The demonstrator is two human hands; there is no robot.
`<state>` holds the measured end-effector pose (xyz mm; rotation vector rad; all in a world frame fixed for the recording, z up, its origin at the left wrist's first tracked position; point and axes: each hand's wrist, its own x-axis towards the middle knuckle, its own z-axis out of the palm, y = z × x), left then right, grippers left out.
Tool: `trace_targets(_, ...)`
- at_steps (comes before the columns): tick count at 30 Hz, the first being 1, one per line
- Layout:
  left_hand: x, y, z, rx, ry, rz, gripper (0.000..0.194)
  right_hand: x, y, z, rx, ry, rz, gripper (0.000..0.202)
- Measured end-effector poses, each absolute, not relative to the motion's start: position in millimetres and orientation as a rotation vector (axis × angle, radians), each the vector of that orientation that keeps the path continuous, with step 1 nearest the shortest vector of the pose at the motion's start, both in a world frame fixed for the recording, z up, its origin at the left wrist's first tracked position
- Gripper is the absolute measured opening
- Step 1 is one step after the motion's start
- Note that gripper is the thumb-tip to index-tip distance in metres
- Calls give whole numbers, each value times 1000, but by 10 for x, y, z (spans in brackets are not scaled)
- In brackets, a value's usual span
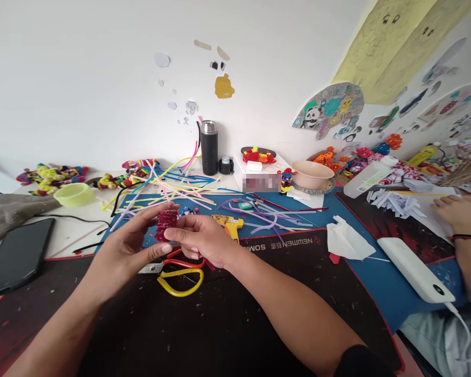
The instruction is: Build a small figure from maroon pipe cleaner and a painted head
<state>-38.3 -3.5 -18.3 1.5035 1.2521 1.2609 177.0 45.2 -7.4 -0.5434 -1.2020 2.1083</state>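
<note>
Pinching a dark red fuzzy piece [166, 221] between both hands is where trouble could start; the left hand [121, 248] holds it between curled fingers and thumb at 9 o'clock, the right hand [206, 238] presses its thumb on the lower front from 4 o'clock; if 1 thumb eased off or the 2 pulled unevenly, the stacked rows might spread or twist out of line, I judge. A dark red end [210, 266] shows below the right hand; whether it joins the piece I cannot tell, but if so, a snag there could drag the rows loose. The scissors [180, 295] lie on the black mat [149, 335] at 5 o'clock, close beneath the hands; a dropping wrist could knock them. The yellow glue gun [232, 225] sits at 3 o'clock, near the right wrist; its heat cannot be seen, so brushing it could burn; loose strands [180, 184] at 1 o'clock might catch on reaching fingers.
</note>
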Motion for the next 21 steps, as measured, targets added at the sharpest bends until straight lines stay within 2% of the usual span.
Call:
trace_targets(8, -420, -53, -58, 2127, 1470, 1247, 56, 1763, 464, -174, -691, -1312, 2032, 54)
trace_targets(10, -408, -54, -79, 2174, 1523, 1201, 57, 1754, 471, -185, -738, -1327, 2004, 56)
trace_targets(21, -400, -40, 20, 1833, 1401, 1284, 61, 1822, 448, 0, -794, -1451, 1964, 49)
